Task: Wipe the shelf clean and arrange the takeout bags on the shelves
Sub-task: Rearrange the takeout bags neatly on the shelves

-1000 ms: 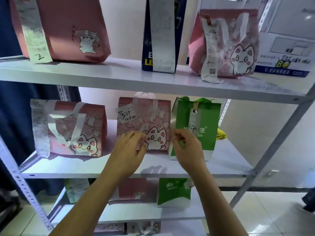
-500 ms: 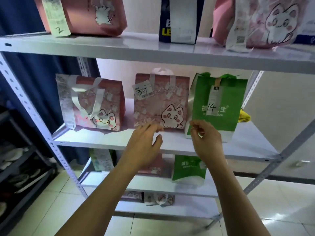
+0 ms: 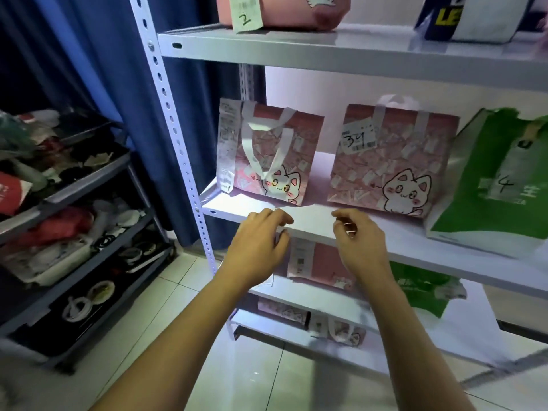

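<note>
On the white middle shelf (image 3: 314, 223) stand three takeout bags: a pink cat bag with a long receipt (image 3: 267, 152) at the left, a pink cat bag tagged 34 (image 3: 391, 161) in the middle, and a green bag marked 14 (image 3: 498, 185) at the right. My left hand (image 3: 256, 241) and my right hand (image 3: 357, 238) hover in front of the shelf's edge, below the two pink bags. Both hands hold nothing, fingers loosely curled and apart. Neither touches a bag.
The top shelf (image 3: 341, 51) carries a pink bag tagged 2 (image 3: 284, 10) and a dark blue bag (image 3: 468, 19). Lower shelves hold more pink and green bags (image 3: 424, 289). A dark cluttered rack (image 3: 68, 221) stands left, beside a blue curtain (image 3: 98, 54). Tiled floor below.
My view has swung left and down, bringing the dark rack into sight. Both hands have drawn back from the bag tagged 34 and the green bag and now hang before the shelf edge.
</note>
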{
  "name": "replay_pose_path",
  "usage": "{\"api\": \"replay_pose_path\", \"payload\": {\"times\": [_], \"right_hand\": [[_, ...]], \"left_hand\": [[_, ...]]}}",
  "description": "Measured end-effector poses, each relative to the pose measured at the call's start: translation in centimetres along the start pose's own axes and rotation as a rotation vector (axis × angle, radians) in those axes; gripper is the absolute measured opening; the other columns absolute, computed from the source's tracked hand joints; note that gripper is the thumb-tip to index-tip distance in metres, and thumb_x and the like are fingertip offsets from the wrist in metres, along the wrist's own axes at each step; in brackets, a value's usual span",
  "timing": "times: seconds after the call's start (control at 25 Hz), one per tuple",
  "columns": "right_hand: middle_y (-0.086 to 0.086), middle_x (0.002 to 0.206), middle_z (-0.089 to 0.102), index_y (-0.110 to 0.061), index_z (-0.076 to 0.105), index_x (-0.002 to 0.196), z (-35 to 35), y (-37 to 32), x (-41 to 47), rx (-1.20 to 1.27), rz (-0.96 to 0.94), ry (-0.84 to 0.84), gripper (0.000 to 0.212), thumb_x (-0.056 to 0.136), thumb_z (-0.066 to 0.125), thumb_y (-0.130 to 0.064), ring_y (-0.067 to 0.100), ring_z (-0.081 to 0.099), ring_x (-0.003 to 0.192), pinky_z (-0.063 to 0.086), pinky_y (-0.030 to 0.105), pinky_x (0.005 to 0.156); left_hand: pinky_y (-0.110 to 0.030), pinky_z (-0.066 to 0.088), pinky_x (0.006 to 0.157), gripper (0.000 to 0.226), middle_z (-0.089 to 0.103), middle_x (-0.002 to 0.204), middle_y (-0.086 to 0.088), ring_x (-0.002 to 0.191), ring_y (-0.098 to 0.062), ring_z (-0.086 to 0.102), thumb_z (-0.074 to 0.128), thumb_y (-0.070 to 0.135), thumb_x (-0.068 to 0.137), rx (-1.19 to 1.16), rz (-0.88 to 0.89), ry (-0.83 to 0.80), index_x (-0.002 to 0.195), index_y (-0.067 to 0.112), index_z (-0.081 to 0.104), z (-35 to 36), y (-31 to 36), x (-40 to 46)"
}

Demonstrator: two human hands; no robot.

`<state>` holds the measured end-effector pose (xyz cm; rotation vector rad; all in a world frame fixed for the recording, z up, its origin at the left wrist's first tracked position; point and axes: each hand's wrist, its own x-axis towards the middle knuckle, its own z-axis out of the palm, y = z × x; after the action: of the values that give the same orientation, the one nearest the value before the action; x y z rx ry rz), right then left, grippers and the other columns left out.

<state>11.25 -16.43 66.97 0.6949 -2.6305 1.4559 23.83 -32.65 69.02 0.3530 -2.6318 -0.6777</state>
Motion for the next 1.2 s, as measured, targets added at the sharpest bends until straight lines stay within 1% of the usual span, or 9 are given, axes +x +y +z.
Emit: {"api": "replay_pose_path", "payload": {"times": [0.16, 0.32, 0.48, 0.6, 0.68, 0.76, 0.88, 1.08, 1.2], "right_hand": [[-0.006, 0.117, 0.067, -0.026, 0.066, 0.119, 3.5, -2.8, 0.9, 0.005, -0.002, 0.031, 0.023, 0.099, 0.056, -0.02, 0.006, 0.06, 0.099, 0.05, 0.027, 0.09], [-0.009, 0.125, 0.063, -0.029, 0.056, 0.137, 6.6, -4.5, 1.9, 0.093, 0.057, 0.078, 0.04, 0.097, 0.056, -0.021, 0.007, 0.057, 0.109, 0.044, 0.024, 0.091], [-0.006, 0.146, 0.053, -0.027, 0.039, 0.152, 8.5, -5.0, 4.2, 0.144, 0.106, 0.086, 0.058, 0.098, 0.058, -0.022, 0.01, 0.052, 0.125, 0.044, 0.032, 0.106], [-0.003, 0.156, 0.044, -0.03, 0.028, 0.156, 9.3, -5.0, 7.2, 0.136, 0.188, 0.087, 0.065, 0.099, 0.059, -0.026, 0.019, 0.049, 0.135, 0.044, 0.037, 0.103], [0.0, 0.157, 0.043, -0.031, 0.026, 0.156, 9.4, -4.8, 9.1, 0.118, 0.279, 0.081, 0.065, 0.099, 0.057, -0.03, 0.024, 0.048, 0.138, 0.045, 0.041, 0.103], [0.0, 0.151, 0.048, -0.029, 0.03, 0.155, 9.6, -4.4, 10.5, 0.187, 0.304, 0.054, 0.062, 0.099, 0.057, -0.029, 0.023, 0.051, 0.134, 0.046, 0.042, 0.104], [-0.003, 0.134, 0.059, -0.024, 0.041, 0.147, 10.2, -4.1, 11.5, 0.272, 0.291, 0.026, 0.051, 0.099, 0.057, -0.021, 0.02, 0.058, 0.121, 0.049, 0.036, 0.096], [0.0, 0.122, 0.065, -0.019, 0.052, 0.135, 10.4, -4.2, 11.4, 0.344, 0.298, 0.09, 0.037, 0.099, 0.058, -0.016, 0.019, 0.065, 0.109, 0.058, 0.036, 0.089], [-0.001, 0.105, 0.07, -0.023, 0.057, 0.122, 10.0, -4.7, 10.4, 0.374, 0.271, 0.187, 0.022, 0.102, 0.054, -0.018, 0.015, 0.071, 0.091, 0.058, 0.022, 0.06]], "left_hand": [[-0.04, 0.044, 0.1, 0.029, 0.057, 0.126, 0.006, 0.118, -0.018, 0.05, 0.047, 0.025, 0.099, -0.046, -0.015, 0.04, 0.127, 0.025, 0.052, -3.6, -4.8, 1.3], [-0.034, 0.038, 0.105, 0.045, 0.048, 0.148, 0.001, 0.133, -0.02, 0.047, 0.046, 0.02, 0.099, -0.173, -0.071, 0.04, 0.144, 0.021, 0.039, -5.7, -8.8, 4.1], [-0.034, 0.032, 0.111, 0.059, 0.035, 0.158, -0.004, 0.143, -0.022, 0.037, 0.044, 0.018, 0.1, -0.259, -0.167, 0.004, 0.155, 0.017, 0.023, -6.6, -11.2, 7.9], [-0.041, 0.026, 0.12, 0.063, 0.023, 0.164, -0.005, 0.148, -0.023, 0.028, 0.041, 0.017, 0.099, -0.293, -0.248, 0.024, 0.157, 0.013, 0.017, -6.9, -12.5, 11.2], [-0.045, 0.032, 0.115, 0.059, 0.03, 0.16, -0.01, 0.142, -0.028, 0.036, 0.041, 0.016, 0.098, -0.311, -0.309, 0.037, 0.153, 0.01, 0.024, -6.9, -12.9, 13.0], [-0.043, 0.044, 0.1, 0.044, 0.045, 0.147, -0.011, 0.124, -0.029, 0.05, 0.04, 0.014, 0.096, -0.338, -0.357, 0.043, 0.14, 0.012, 0.038, -6.5, -13.4, 14.4], [-0.035, 0.041, 0.086, 0.029, 0.052, 0.132, -0.003, 0.106, -0.023, 0.053, 0.041, 0.014, 0.097, -0.357, -0.381, 0.007, 0.126, 0.015, 0.043, -5.6, -14.4, 15.5], [-0.037, 0.043, 0.096, 0.042, 0.052, 0.127, 0.001, 0.112, -0.021, 0.053, 0.044, 0.013, 0.098, -0.356, -0.377, 0.054, 0.139, 0.012, 0.041, -5.0, -15.4, 15.3], [-0.042, 0.049, 0.094, 0.034, 0.061, 0.115, 0.0, 0.105, -0.022, 0.059, 0.044, 0.012, 0.098, -0.415, -0.351, 0.147, 0.132, 0.015, 0.048, -5.5, -15.4, 14.2]]}}
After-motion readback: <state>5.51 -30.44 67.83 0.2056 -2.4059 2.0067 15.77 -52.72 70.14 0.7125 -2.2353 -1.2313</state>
